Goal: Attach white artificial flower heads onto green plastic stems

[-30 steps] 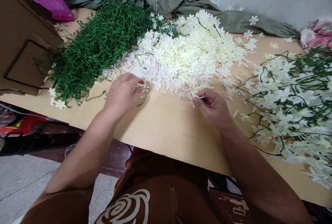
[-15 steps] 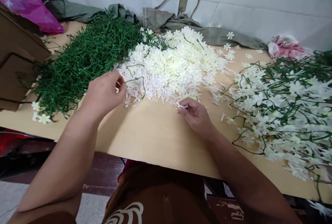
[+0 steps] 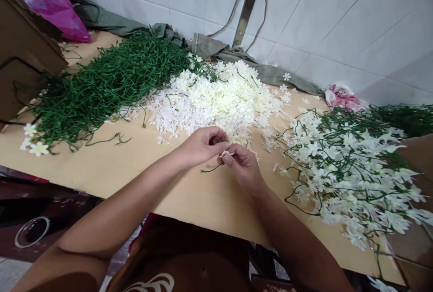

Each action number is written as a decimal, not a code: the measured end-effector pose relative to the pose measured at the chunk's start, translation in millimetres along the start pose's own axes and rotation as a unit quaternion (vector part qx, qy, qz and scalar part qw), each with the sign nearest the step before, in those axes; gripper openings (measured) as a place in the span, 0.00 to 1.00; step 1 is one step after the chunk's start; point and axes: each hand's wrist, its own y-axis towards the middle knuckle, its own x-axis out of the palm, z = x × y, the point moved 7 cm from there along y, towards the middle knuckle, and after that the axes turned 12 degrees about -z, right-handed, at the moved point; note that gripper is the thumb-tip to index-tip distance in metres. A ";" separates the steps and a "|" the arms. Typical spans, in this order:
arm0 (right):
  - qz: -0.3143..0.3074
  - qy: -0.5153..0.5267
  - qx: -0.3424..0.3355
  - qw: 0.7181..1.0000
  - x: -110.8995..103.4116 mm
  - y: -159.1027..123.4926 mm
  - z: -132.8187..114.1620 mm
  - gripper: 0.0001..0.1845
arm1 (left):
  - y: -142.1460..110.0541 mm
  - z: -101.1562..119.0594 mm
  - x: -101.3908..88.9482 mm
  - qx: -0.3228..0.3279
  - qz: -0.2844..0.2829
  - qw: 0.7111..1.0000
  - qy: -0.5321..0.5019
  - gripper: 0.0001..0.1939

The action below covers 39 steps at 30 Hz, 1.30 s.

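Tan tabletop (image 3: 203, 193), pale tiled wall (image 3: 304, 21), floor partly visible, apparently grey (image 3: 10, 269)

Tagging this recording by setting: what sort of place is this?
Probably a small home or informal workshop: a tabletop against a tiled wall, with a heap of green stems and piled white blossoms.

The table (image 3: 189, 193) is viewed from the wearer's head, with the single camera faced forward and steeply down. The left hand (image 3: 204, 147) and right hand (image 3: 246, 168) are framed centrally at close range, the tiled wall (image 3: 304, 26) is taken in farther off across the top, and the torso (image 3: 199, 256) is seen from above, bottom centre.
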 end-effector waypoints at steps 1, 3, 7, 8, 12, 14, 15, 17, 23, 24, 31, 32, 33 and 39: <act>-0.008 0.031 0.004 0.999 1.9 0.1 0.4 0.12 | 0.2 -3.9 2.5 0.001 -0.011 0.998 -0.064 0.08; -0.020 0.087 0.007 0.996 4.7 0.4 0.7 0.12 | -0.4 -8.3 2.0 0.010 -0.002 0.990 -0.138 0.10; -0.001 0.145 0.020 0.989 0.0 0.5 3.3 0.12 | -2.2 -11.1 -10.5 0.045 0.068 0.982 -0.172 0.10; 0.020 0.150 0.026 0.988 -4.6 0.0 4.4 0.13 | -1.6 -11.7 -11.2 0.051 0.064 0.981 -0.177 0.11; 0.075 0.141 0.042 0.986 -21.4 -0.8 6.8 0.18 | -0.7 -19.5 -11.0 0.022 0.052 0.994 -0.096 0.10; 0.067 0.125 0.044 0.989 -24.0 0.7 6.9 0.20 | -0.9 -23.1 -8.7 0.004 0.045 0.999 -0.019 0.09; 0.060 0.117 0.046 0.990 -24.1 1.6 7.3 0.21 | -0.7 -23.6 -6.7 0.004 0.038 0.999 0.013 0.08; 0.051 0.105 0.050 0.992 -23.5 2.8 8.7 0.22 | -0.1 -23.1 -2.2 0.019 0.018 0.998 0.063 0.09; 0.030 0.018 0.048 0.998 -21.7 3.5 6.6 0.23 | 1.3 -28.0 2.8 0.020 -0.017 0.991 0.129 0.13; 0.034 -0.004 0.043 0.999 -22.7 3.2 4.8 0.23 | 1.2 -29.5 3.2 0.015 -0.024 0.991 0.129 0.14; 0.068 -0.071 0.025 0.995 -27.0 0.7 -1.9 0.24 | 0.2 -29.2 9.4 0.025 -0.073 0.991 0.108 0.16; 0.068 -0.076 0.023 0.995 -26.2 0.4 -2.1 0.24 | 0.3 -28.8 10.0 0.025 -0.077 0.991 0.105 0.16; 0.066 -0.082 0.021 0.994 -25.2 0.1 -2.0 0.24 | 0.4 -28.5 10.6 0.026 -0.080 0.991 0.103 0.16; 0.071 -0.110 0.001 0.991 -22.3 -1.7 -1.4 0.22 | 1.1 -27.0 11.7 0.042 -0.081 0.990 0.104 0.15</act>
